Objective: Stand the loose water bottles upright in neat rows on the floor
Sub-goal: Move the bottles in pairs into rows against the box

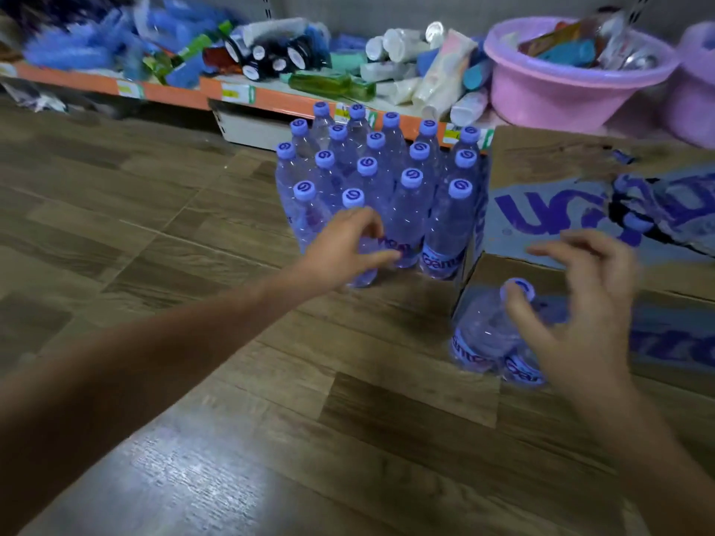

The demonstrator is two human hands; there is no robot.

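Several clear water bottles with purple caps (pixel 410 210) stand upright in rows on the wood-pattern floor (pixel 193 265), against a shelf. My left hand (pixel 340 249) is wrapped around the body of a front-row bottle (pixel 353 198), which stands on the floor. Further right, near the carton's corner, an upright bottle (pixel 483 330) stands apart from the rows, with a second bottle (pixel 522 371) partly hidden behind it. My right hand (pixel 580 315) is spread open over them, its thumb at the first bottle's cap.
A torn cardboard carton (pixel 541 172) with purple print lies to the right of the rows. A purple cap (pixel 634 222) shows through its torn top. Behind runs a low shelf with an orange edge (pixel 271 100), loaded with goods and a pink basin (pixel 561 90).
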